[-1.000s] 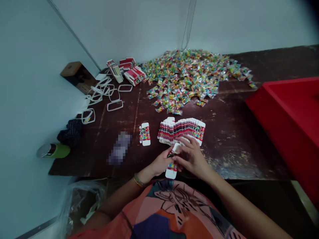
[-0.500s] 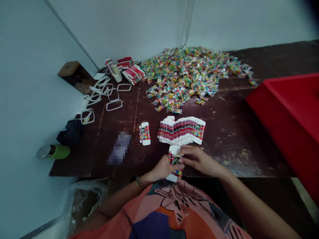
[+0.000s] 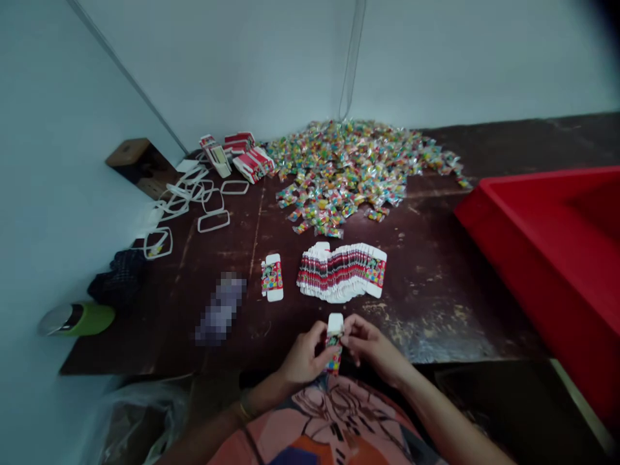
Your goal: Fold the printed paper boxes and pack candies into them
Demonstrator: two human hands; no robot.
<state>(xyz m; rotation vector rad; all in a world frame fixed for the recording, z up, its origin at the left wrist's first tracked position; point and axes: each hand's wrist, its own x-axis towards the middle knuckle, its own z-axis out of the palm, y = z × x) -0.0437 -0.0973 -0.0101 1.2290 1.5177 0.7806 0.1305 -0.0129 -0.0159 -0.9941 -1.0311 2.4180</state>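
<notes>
In my left hand [image 3: 304, 354] is a small printed carton [image 3: 333, 361], held upright at the table's front edge with its white top flap [image 3: 335, 318] raised. The fingers of my right hand [image 3: 371, 345] pinch the carton's upper right side, close to the opening. It now stands as a narrow box; whether anything is inside cannot be seen. Just beyond my hands lies a fanned row of flattened cartons [image 3: 334, 274], red and white. A single flat carton [image 3: 272, 278] lies to their left.
A wide heap of small wrapped candies [image 3: 349, 171] spreads along the wall. Bundled cartons [image 3: 254, 165], white loop bands [image 3: 213, 221] and a brown box [image 3: 140, 165] stand at back left. A green bottle [image 3: 92, 320] lies front left; a red tray [image 3: 513, 213] is at right.
The carton has gone from flatter to a squared, narrow box between my hands. My right fingers have moved down along its side. The whole view has shifted a little with my head.
</notes>
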